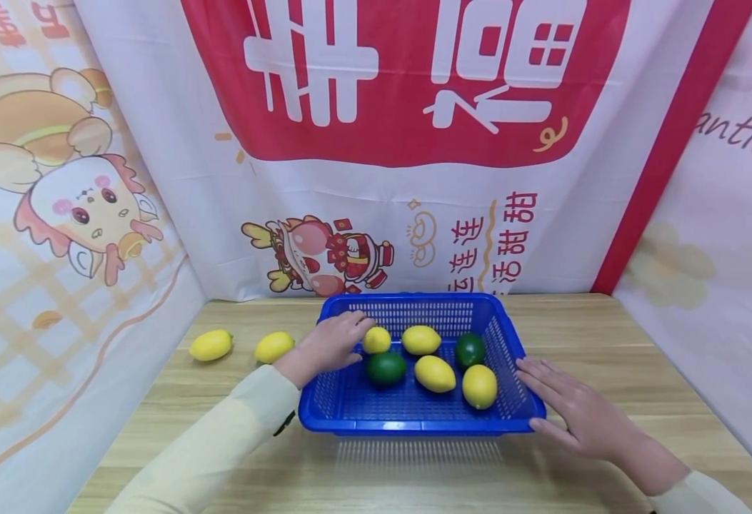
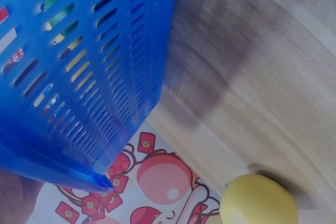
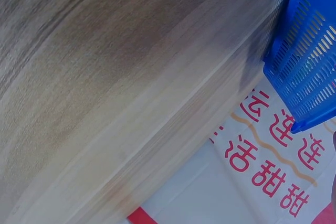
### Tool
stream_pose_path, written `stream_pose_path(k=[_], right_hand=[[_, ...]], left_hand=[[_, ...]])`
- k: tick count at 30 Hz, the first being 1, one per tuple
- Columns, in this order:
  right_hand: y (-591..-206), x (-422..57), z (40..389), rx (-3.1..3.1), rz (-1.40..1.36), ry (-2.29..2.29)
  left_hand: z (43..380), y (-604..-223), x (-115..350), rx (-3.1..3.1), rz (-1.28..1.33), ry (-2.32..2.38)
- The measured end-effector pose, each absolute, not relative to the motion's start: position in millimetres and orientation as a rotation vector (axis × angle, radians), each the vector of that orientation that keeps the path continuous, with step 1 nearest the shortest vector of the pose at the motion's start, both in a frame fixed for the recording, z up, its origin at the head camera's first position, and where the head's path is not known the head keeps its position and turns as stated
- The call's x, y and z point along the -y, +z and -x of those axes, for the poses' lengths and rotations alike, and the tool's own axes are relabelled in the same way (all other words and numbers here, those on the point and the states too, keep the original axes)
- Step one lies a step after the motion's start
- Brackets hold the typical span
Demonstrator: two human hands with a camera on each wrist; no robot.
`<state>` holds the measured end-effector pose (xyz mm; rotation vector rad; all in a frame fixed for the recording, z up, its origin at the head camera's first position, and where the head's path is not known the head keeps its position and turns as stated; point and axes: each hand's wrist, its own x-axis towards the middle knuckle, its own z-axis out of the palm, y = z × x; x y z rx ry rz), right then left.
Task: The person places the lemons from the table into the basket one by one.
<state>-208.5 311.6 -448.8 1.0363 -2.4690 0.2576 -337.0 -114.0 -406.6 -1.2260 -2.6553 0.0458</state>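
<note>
A blue plastic basket [image 1: 385,426] with slotted walls stands on the table, holding several yellow lemons [image 1: 435,374] and two dark green fruits [image 1: 385,369]. My left hand [image 1: 332,343] reaches over the basket's left rim. Its thumb and fingers are spread apart beside a lemon [image 1: 377,340] at the back left; whether they touch it is hard to see. My right hand [image 1: 584,410] rests with extended fingers along the basket's right rim, thumb near the front corner. In the left wrist view, the slotted wall [image 2: 100,51] hides most of the fruit.
Two more lemons lie on the wooden table left of the basket: one [image 1: 211,345] farther out, another [image 1: 275,347] close to my left wrist. A printed cloth [image 1: 401,182] hangs behind the table, with patterned cloth [image 1: 48,214] on the left side too.
</note>
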Motion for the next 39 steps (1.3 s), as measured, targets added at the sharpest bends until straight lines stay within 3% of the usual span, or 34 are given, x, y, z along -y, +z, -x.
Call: stream_pose_path(k=[19, 39], right_hand=[[-449.4, -311.1, 207.1, 2.499, -1.014, 0.249], [-448.0, -311.3, 206.5, 2.489, -1.025, 0.256]], left_hand=[[333.1, -404.8, 116.6, 2.642, 1.217, 0.012], [329.7, -377.3, 139.2, 2.638, 1.131, -0.064]])
